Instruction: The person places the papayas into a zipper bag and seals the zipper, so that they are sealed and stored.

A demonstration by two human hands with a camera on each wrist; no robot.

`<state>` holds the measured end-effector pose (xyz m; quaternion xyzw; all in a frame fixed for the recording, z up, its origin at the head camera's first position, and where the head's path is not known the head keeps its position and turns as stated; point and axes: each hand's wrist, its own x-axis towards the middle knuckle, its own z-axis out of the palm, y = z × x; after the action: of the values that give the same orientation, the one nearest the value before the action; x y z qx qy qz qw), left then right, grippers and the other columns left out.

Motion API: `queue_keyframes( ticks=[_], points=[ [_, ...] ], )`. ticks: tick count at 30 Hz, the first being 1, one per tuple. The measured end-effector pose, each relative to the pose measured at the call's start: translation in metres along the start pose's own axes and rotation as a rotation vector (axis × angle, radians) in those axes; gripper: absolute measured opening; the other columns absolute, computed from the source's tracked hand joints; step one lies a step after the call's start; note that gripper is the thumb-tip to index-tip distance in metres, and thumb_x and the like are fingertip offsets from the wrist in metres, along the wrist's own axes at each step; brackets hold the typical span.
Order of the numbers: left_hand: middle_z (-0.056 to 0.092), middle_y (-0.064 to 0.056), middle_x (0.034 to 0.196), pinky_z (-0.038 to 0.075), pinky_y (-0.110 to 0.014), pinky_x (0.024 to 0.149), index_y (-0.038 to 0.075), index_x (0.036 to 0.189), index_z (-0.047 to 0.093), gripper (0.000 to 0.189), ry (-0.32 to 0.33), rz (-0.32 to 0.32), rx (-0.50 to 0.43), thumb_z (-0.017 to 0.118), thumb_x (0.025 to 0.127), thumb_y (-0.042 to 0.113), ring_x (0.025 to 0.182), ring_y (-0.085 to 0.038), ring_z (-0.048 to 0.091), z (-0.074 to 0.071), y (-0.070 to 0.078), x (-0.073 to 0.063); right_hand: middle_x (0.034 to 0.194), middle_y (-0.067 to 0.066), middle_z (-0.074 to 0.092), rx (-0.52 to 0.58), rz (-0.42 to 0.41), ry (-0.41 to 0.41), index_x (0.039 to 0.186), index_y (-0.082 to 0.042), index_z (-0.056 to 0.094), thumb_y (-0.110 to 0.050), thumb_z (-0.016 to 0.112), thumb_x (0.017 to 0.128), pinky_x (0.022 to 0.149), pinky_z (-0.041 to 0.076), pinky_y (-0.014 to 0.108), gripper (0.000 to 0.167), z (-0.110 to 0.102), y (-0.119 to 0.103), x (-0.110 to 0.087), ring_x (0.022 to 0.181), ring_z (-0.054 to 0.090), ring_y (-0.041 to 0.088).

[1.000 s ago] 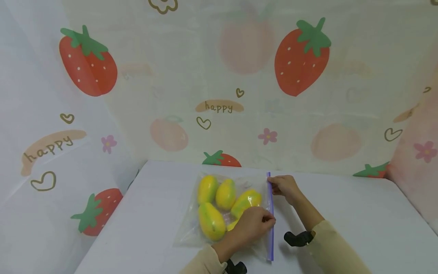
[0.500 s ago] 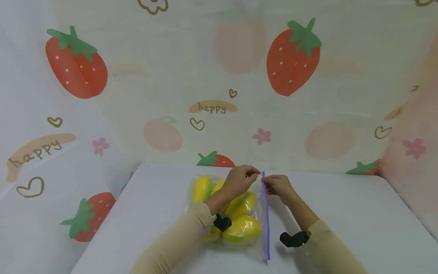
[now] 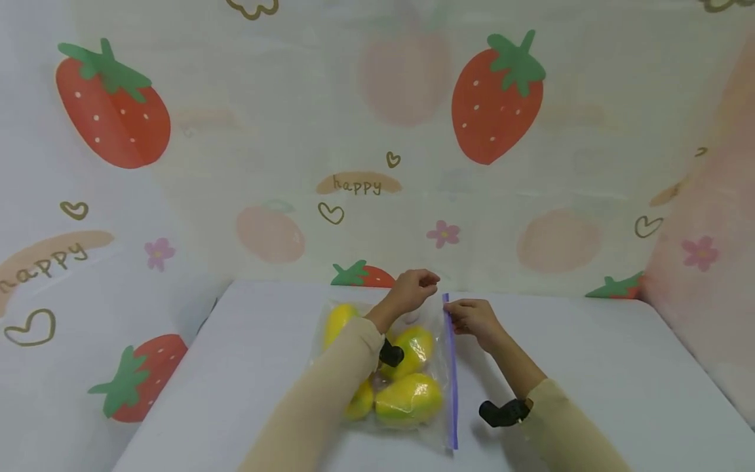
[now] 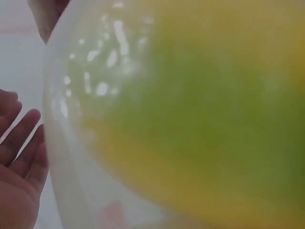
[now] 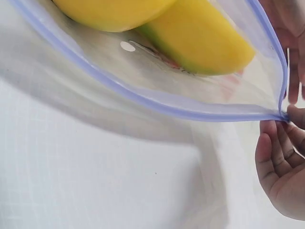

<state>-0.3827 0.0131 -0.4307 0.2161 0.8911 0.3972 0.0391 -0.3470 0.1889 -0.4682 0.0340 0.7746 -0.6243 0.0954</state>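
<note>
A clear zip bag (image 3: 433,432) with a purple zip strip (image 3: 453,387) lies on the table, holding several yellow-green mangoes (image 3: 409,400). My right hand (image 3: 476,321) pinches the far end of the strip between thumb and finger. In the right wrist view that pinched corner shows beside the right hand (image 5: 286,176), and the bag's mouth gapes along the strip. Just left of the strip's far end, my left hand (image 3: 411,290) hovers with fingers loosely bent and nothing in them. The left wrist view is mostly filled by a mango (image 4: 200,95) behind plastic. My left forearm hides some of the fruit.
The white table (image 3: 566,367) extends on both sides of the bag. Behind it hangs a pale backdrop (image 3: 283,151) printed with strawberries, with side walls at left and right. Black wrist cameras (image 3: 504,413) sit on both wrists.
My left hand has moved from the near part of the strip to its far end, then slightly back and up, off the bag. The right hand keeps its pinch.
</note>
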Motion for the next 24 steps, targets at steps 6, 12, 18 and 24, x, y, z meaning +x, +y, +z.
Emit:
queue_keyframes(
  ticks=[6,12,18,24],
  points=[
    [0.064,-0.015,0.128,0.047,-0.042,0.103,0.001,0.128,0.061,0.034,-0.098,-0.019,-0.038,0.049,0.101,0.02,0.122,-0.029,0.058,0.004,0.001,0.004,0.074,0.0,0.064,-0.038,-0.038,-0.017,0.107,0.008,0.067,-0.023,0.065,0.093,0.066,0.055,0.024,0.035,-0.004,-0.002,-0.002,0.065,0.06,0.013],
    [0.071,-0.011,0.114,0.053,-0.034,0.089,0.004,0.118,0.069,0.031,-0.113,-0.048,-0.008,0.053,0.1,0.024,0.104,-0.024,0.065,0.011,-0.002,0.004,0.069,-0.001,0.064,-0.028,0.007,-0.025,0.103,0.009,0.068,-0.019,0.065,0.093,0.065,0.056,0.025,0.03,-0.005,-0.003,-0.003,0.062,0.06,0.012],
    [0.073,-0.009,0.102,0.051,-0.026,0.074,0.007,0.108,0.074,0.025,-0.09,-0.068,0.008,0.06,0.097,0.024,0.088,-0.017,0.064,0.007,0.0,0.003,0.069,-0.002,0.064,-0.035,-0.014,-0.017,0.104,0.01,0.067,-0.017,0.065,0.092,0.065,0.056,0.025,0.03,-0.001,-0.006,-0.003,0.062,0.06,0.012],
    [0.073,-0.008,0.096,0.049,-0.023,0.068,0.007,0.101,0.076,0.021,-0.086,-0.079,0.025,0.063,0.095,0.022,0.08,-0.013,0.061,0.005,0.003,0.004,0.072,-0.002,0.066,-0.093,-0.063,-0.019,0.104,0.009,0.069,-0.02,0.064,0.093,0.067,0.055,0.025,0.031,-0.001,-0.008,-0.006,0.066,0.061,0.014]
  ],
)
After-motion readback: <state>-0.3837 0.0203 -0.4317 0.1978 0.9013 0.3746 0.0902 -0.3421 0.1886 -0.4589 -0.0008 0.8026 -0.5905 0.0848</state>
